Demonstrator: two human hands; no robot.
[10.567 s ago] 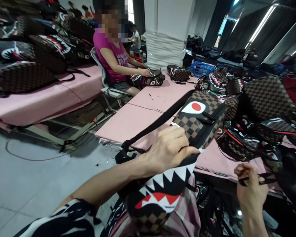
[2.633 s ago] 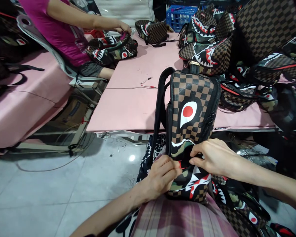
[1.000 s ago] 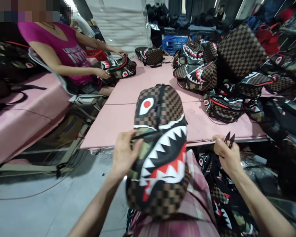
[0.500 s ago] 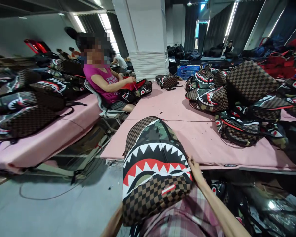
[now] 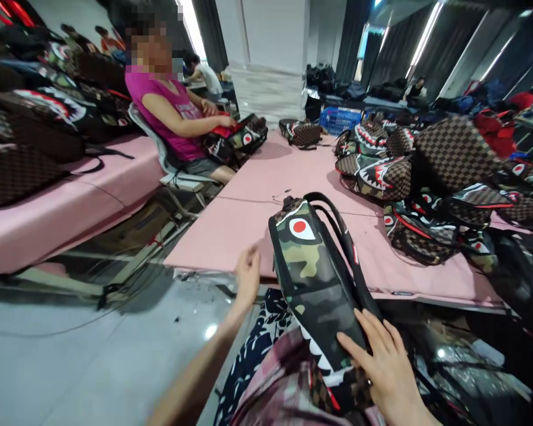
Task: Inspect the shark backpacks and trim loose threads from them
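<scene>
A camouflage backpack with a red-and-white eye, white teeth and black straps stands on its narrow side, between my lap and the edge of the pink table. My right hand lies on its lower side with fingers spread. To the left of the bag, my left hand is raised clear of it, its fingers curled together near the table edge. Whether anything small sits in those fingers cannot be made out.
Checkered shark-mouth backpacks are piled on the table's right side. One small bag lies near the blue crate. A person in a pink top sits at the left, handling another bag. More bags cover the left table.
The backpack has turned from its toothed front to its camouflage side. My left hand has come off it and up to its left; my right hand now lies on its side.
</scene>
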